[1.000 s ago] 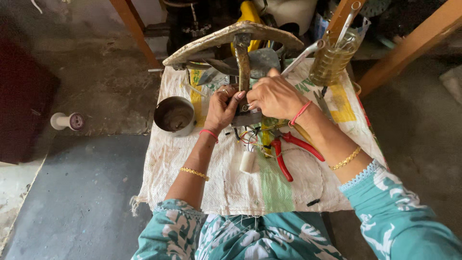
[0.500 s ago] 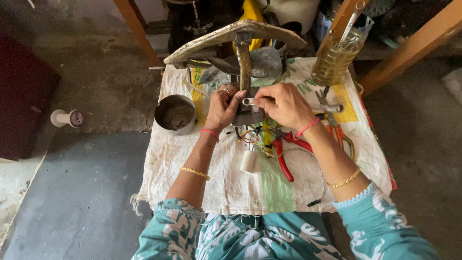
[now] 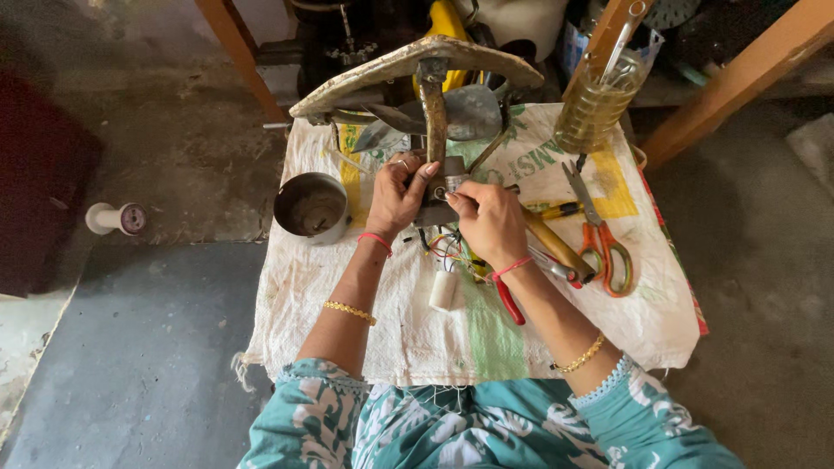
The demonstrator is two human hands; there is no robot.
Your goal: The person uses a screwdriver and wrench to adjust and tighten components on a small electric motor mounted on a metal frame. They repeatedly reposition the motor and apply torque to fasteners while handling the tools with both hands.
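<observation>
Head view, frame centre: left hand [image 3: 395,195] wrapped around small dark motor block [image 3: 439,195], thumb on its upper edge, fingers closed behind; grip narrow, holding block steady, probably so right hand can work on its face. Right hand [image 3: 491,221] closed in a pinch at block's right face, fingertips [image 3: 453,198] on a small pale part there; held item too small to name. Block upright, just below rusty vertical post [image 3: 434,122], apparently fixed to it. Post topped by curved, worn plate [image 3: 408,62] spanning upper centre; grey fan blades [image 3: 465,113] behind post. Block itself: dark, grimy, round pale fitting on front; coloured wires [image 3: 447,252] trailing down from it to white cylinder [image 3: 445,291] lying on sack just beneath, likely left loose for slack.

Same view, surroundings: pale woven sack [image 3: 391,321] spread as work surface, centre of frame, presumably to catch small parts. Metal cup [image 3: 311,208] left of left hand, near, upright, inside dirty. Orange-handled scissors [image 3: 599,234] right of centre, blades toward top, within reach of right hand. Red-handled pliers [image 3: 511,300] partly under right wrist. Yellow-handled tool [image 3: 556,243] between right hand and scissors. Jar of yellowish liquid [image 3: 595,104] upper right, utensil standing in it. Thread spool [image 3: 117,219] on floor, far left, well apart.
</observation>
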